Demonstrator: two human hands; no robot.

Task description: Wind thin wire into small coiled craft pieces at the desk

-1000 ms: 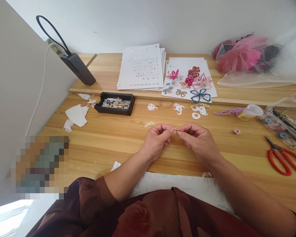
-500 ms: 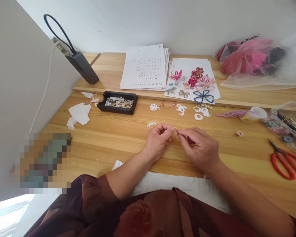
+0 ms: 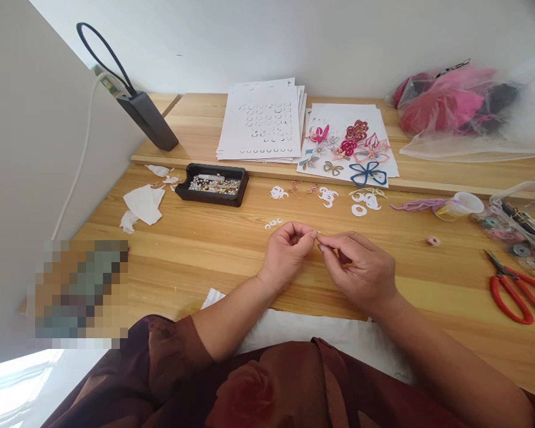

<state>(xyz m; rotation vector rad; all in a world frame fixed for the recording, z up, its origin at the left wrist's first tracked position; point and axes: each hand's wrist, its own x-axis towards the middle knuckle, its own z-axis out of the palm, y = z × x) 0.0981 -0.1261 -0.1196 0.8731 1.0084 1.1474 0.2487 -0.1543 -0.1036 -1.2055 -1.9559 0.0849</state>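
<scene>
The left hand [image 3: 288,255] and right hand [image 3: 361,270] meet over the wooden tabletop [image 3: 182,267], thumbs and forefingers pinched on a short, fine gold-toned wire [image 3: 320,233]. It is too thin to make out fully, but it looks light and springy – easily lost or bent, so best held by the fingertips close to where it is worked. Just beyond lie curled white paper cutouts [image 3: 273,223], with a small pink ring [image 3: 433,241] and red-handled scissors [image 3: 512,297] off to the right. Farther on sit a black tray of beads [image 3: 213,203] and, on a raised shelf, a white sheet of wire-and-bead flowers [image 3: 348,172] – delicate pieces, all of them.
</scene>
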